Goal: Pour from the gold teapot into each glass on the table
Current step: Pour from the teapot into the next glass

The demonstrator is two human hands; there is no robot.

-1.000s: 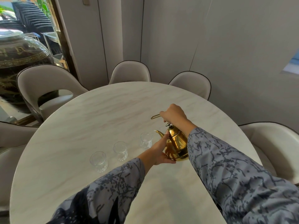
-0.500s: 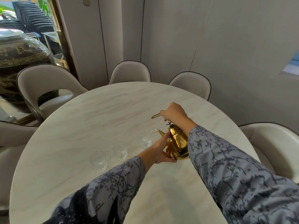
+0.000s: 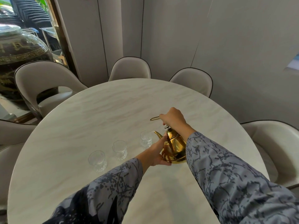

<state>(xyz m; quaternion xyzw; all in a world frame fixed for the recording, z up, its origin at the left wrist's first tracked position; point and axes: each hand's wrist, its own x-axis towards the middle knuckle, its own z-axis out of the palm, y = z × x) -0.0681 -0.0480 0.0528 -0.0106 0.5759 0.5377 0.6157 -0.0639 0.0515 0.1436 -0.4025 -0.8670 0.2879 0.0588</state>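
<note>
The gold teapot [image 3: 175, 147] hangs tilted just above the round marble table [image 3: 100, 113], its spout over the rim of the right glass [image 3: 146, 139]. My right hand [image 3: 173, 119] is closed around the teapot's gold top handle. My left hand [image 3: 157, 152] presses against the pot's left side and underside, steadying it. Two more clear glasses stand in a row to the left: the middle glass [image 3: 119, 150] and the left glass [image 3: 97, 161]. I cannot tell whether liquid is flowing.
Beige padded chairs ring the table: one at far left [image 3: 45, 83], two at the back [image 3: 131, 68] [image 3: 192, 81], one at right [image 3: 273, 143]. A large dark urn [image 3: 17, 50] stands behind glass at upper left. Grey wall panels lie beyond.
The teapot has tipped slightly more toward the right glass, and its spout has edged closer to the rim. Both hands keep their hold.
</note>
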